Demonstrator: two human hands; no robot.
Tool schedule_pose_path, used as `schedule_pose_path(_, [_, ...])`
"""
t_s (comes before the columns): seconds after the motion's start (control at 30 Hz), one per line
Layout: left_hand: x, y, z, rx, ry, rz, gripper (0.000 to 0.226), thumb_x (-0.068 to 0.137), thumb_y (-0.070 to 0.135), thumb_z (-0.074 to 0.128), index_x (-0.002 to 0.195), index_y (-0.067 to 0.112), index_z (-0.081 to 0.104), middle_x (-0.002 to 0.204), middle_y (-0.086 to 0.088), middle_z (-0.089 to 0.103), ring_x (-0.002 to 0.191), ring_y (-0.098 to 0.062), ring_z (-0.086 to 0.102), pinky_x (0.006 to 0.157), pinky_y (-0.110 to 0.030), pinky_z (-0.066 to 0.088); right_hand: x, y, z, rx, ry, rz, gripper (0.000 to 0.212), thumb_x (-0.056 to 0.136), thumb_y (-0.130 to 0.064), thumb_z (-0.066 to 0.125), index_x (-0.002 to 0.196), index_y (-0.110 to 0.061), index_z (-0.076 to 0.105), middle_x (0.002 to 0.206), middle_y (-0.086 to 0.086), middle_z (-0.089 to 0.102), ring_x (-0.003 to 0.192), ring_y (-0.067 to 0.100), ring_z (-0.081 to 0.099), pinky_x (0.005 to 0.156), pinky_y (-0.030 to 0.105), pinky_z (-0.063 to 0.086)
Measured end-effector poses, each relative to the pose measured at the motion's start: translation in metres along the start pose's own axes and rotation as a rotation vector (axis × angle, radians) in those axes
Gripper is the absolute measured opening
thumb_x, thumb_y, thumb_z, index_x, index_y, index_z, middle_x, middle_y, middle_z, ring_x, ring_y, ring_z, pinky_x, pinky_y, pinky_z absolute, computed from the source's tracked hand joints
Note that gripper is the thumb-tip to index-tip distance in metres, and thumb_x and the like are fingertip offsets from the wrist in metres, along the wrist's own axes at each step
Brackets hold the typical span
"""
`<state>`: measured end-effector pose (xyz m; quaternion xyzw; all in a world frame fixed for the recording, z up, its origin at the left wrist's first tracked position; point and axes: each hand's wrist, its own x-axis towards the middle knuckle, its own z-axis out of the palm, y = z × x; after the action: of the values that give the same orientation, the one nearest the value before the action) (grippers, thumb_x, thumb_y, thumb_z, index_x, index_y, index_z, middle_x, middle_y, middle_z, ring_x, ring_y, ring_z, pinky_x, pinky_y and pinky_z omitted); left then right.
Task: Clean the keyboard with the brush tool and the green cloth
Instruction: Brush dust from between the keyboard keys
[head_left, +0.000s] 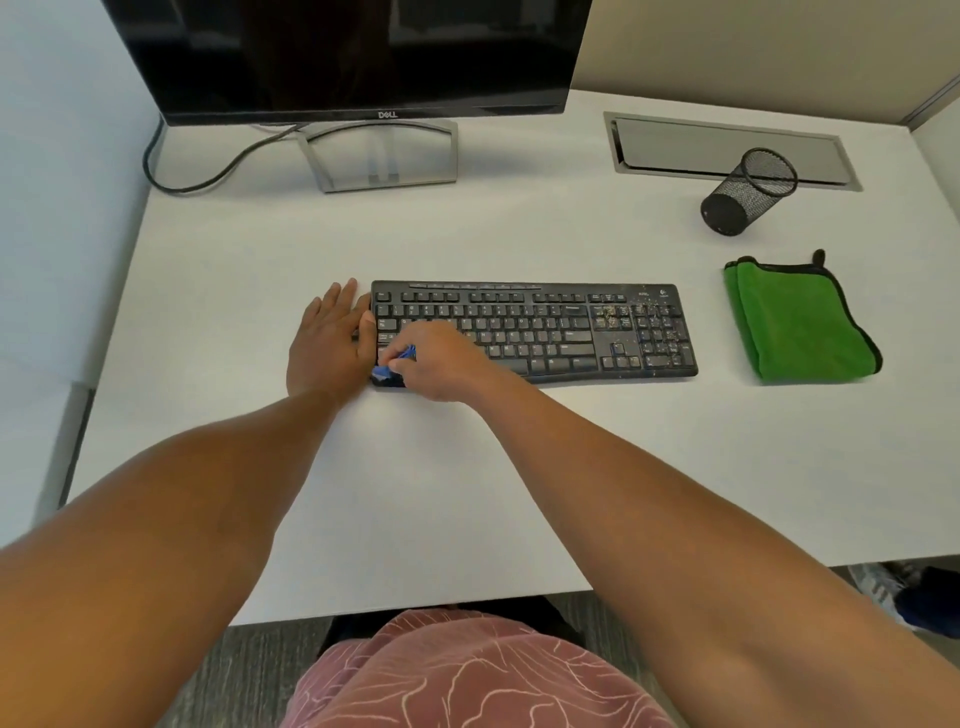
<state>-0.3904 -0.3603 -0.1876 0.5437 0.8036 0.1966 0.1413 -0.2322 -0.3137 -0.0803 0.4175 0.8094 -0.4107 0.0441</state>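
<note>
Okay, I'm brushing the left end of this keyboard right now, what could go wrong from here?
The crumbs sit over the number pad, far from the brush tool in your right hand; sweeping rightward may push them onto the green cloth. Your left hand only braces the keyboard at its edge, so hard strokes might slide it.

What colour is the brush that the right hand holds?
Blue; the brush shows best in the head view, gripped by the right hand.

Left hand (332, 338) flat, right hand (441, 364) fingers curled.
</note>
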Motion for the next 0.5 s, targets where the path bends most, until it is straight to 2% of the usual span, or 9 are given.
schedule_pose_path(0.1, [0.000,-0.001,0.001,0.002,0.004,0.008,0.051,0.106,0.034,0.026,0.152,0.024,0.044,0.164,0.002,0.031,0.153,-0.014,0.019,0.125,-0.029,0.007,0.002,-0.002,-0.013,-0.374,-0.077,-0.024,0.020,0.087,-0.018,0.056,0.094,-0.024,0.074,0.101,-0.005,0.069,0.093,0.019,0.064,0.077,0.032,0.054])
schedule_pose_path(0.17, [-0.001,-0.001,0.000,-0.002,0.006,0.003,0.049,0.107,0.033,0.028,0.153,0.024,0.044,0.164,0.003,0.031,0.153,-0.013,0.018,0.125,-0.028,0.006,0.004,-0.004,-0.026,-0.548,-0.119,-0.021,0.022,0.085,-0.015,0.055,0.096,-0.020,0.073,0.102,-0.003,0.069,0.093,0.021,0.064,0.079,0.034,0.056])
schedule_pose_path(0.23, [-0.001,-0.001,0.001,-0.004,0.012,0.005,0.048,0.107,0.031,0.029,0.153,0.024,0.044,0.164,0.003,0.031,0.153,-0.014,0.018,0.125,-0.028,0.007,0.004,-0.009,-0.037,-0.535,-0.133,-0.019,0.024,0.086,-0.014,0.053,0.098,-0.019,0.073,0.104,-0.003,0.069,0.095,0.020,0.064,0.083,0.035,0.055])
schedule_pose_path(0.37, [0.000,-0.003,0.002,-0.004,0.008,0.012,0.051,0.106,0.034,0.026,0.152,0.022,0.045,0.163,0.002,0.032,0.153,-0.015,0.019,0.125,-0.030,0.009,0.001,-0.010,-0.039,-0.271,-0.054,-0.006,0.023,0.090,-0.016,0.056,0.097,-0.023,0.076,0.110,-0.007,0.069,0.096,0.014,0.061,0.081,0.028,0.049])
schedule_pose_path(0.5, [0.001,-0.004,0.002,-0.013,0.003,0.024,0.056,0.103,0.038,0.022,0.151,0.023,0.046,0.163,0.000,0.033,0.153,-0.016,0.021,0.126,-0.032,0.010,-0.001,-0.003,-0.048,-0.390,-0.187,0.086,0.025,0.091,-0.017,0.053,0.104,-0.012,0.074,0.112,0.002,0.070,0.096,0.020,0.063,0.081,0.031,0.053])
